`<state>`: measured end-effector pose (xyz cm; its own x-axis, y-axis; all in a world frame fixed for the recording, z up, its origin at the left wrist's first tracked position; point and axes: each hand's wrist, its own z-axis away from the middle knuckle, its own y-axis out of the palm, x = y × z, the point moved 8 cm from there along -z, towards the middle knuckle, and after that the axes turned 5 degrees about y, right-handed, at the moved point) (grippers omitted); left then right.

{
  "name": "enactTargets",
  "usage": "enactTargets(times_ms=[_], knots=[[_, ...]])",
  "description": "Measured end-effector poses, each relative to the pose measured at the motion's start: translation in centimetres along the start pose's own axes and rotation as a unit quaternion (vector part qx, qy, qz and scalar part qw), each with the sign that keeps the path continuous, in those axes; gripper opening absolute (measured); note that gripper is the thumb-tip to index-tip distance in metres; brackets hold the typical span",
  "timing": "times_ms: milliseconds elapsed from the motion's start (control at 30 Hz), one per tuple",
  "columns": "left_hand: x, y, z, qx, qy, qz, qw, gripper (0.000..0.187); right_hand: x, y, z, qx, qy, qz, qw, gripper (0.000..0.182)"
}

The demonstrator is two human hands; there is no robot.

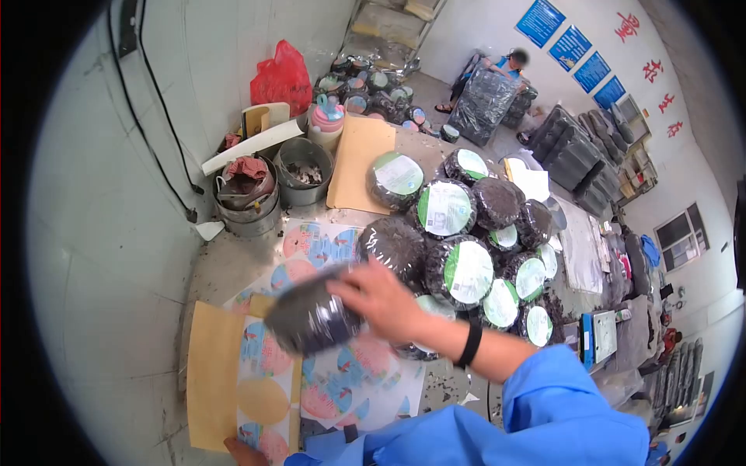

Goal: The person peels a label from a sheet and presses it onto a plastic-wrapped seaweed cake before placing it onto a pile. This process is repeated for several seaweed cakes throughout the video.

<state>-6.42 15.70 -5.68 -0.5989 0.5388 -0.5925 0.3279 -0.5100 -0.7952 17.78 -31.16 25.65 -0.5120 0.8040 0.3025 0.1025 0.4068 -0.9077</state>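
My right hand (381, 299), with a black band on its wrist, is closed on a dark, plastic-wrapped round bundle (311, 314), which is tilted and smeared by motion. This bundle hangs over printed sheets of round pink and blue labels (342, 380). At the bottom left, my left hand (245, 452) touches the lower edge of a label sheet (264, 357) with tan backing (210, 373); most of its fingers are out of sight. Just beyond my right hand, several similar wrapped bundles (392, 245) are heaped, many with green and white round labels (468, 272).
Metal buckets (305, 194) and a red plastic bag (281, 81) stand by the left wall. A tan board (361, 159) lies behind the label sheets. Farther back, a person (509, 68) handles a large dark wrapped pack (483, 105). Folders (600, 338) stand at the right.
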Motion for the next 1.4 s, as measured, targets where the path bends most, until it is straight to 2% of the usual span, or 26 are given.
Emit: enactTargets(times_ms=[100,133,167,200,267,333,367,433,500,567,633,700,733,767,833,867,900,933,1000,1400], knots=[[0.5,-1.0,0.5,-0.008,0.016,0.004,1.000,0.020,5.9,4.9,12.2,0.055,0.044,-0.024,0.997,0.084],[-0.7,-1.0,0.6,0.002,0.063,-0.025,0.998,0.019,7.1,8.2,16.5,0.110,0.042,-0.010,0.993,0.076],[-1.5,-1.0,0.6,0.014,0.110,-0.055,0.992,0.018,8.9,10.2,20.7,0.174,0.000,0.084,0.981,0.067],[-1.2,-0.9,0.5,0.010,0.110,-0.056,0.992,0.018,10.0,11.3,24.0,0.217,0.008,0.018,0.976,0.059],[-1.2,-0.5,0.5,-0.012,0.171,-0.106,0.979,0.015,11.4,12.2,27.9,0.231,-0.004,0.014,0.973,0.058],[0.2,0.2,0.1,-0.005,0.165,-0.116,0.979,0.015,11.8,12.9,30.1,0.233,-0.010,0.028,0.972,0.057],[0.1,0.4,-0.1,0.001,0.165,-0.123,0.979,0.016,12.1,12.4,30.0,0.234,-0.011,0.029,0.972,0.057],[-2.2,-0.7,0.6,-0.006,0.192,-0.140,0.971,0.016,12.2,11.9,29.0,0.303,0.023,0.012,0.953,0.056],[-3.3,-1.2,0.9,-0.012,0.216,-0.160,0.963,0.016,13.1,11.0,28.3,0.301,0.024,-0.009,0.953,0.053],[-3.2,-1.1,0.7,-0.007,0.226,-0.164,0.960,0.016,14.1,10.4,28.0,0.272,0.009,-0.004,0.962,0.052],[-3.5,-1.6,0.9,-0.025,0.198,-0.166,0.966,0.015,14.6,10.8,28.7,0.253,0.007,-0.017,0.967,0.051],[-1.4,0.1,-0.1,-0.028,0.214,-0.260,0.941,0.016,15.0,10.5,29.3,0.216,0.016,-0.042,0.975,0.049],[1.0,1.9,-1.6,0.022,0.167,-0.297,0.940,0.019,15.0,10.5,29.7,0.213,0.026,-0.042,0.976,0.048],[-1.1,0.9,-0.7,0.041,0.166,-0.307,0.936,0.020,15.2,10.2,29.8,0.219,0.031,-0.050,0.974,0.046],[-2.0,0.3,0.9,-0.017,0.284,-0.256,0.924,0.018,15.6,9.5,30.1,0.239,0.067,-0.040,0.968,0.047],[-1.6,0.2,0.4,0.028,0.191,-0.241,0.951,0.016,16.1,8.6,30.4,0.246,0.085,-0.059,0.964,0.049],[-2.4,-0.3,1.0,-0.008,0.223,-0.224,0.949,0.014,15.7,8.5,30.0,0.240,0.103,-0.062,0.963,0.052],[-2.4,-0.5,0.7,0.002,0.185,-0.220,0.958,0.014,15.8,9.3,30.2,0.248,0.088,-0.075,0.962,0.052],[-2.6,-0.7,0.0,0.014,0.143,-0.206,0.968,0.014,15.1,9.7,31.7,0.276,0.117,-0.050,0.953,0.057],[-1.3,-0.3,-1.1,0.036,0.149,-0.199,0.968,0.012,17.4,11.1,27.9,0.275,0.085,-0.106,0.952,0.057]])
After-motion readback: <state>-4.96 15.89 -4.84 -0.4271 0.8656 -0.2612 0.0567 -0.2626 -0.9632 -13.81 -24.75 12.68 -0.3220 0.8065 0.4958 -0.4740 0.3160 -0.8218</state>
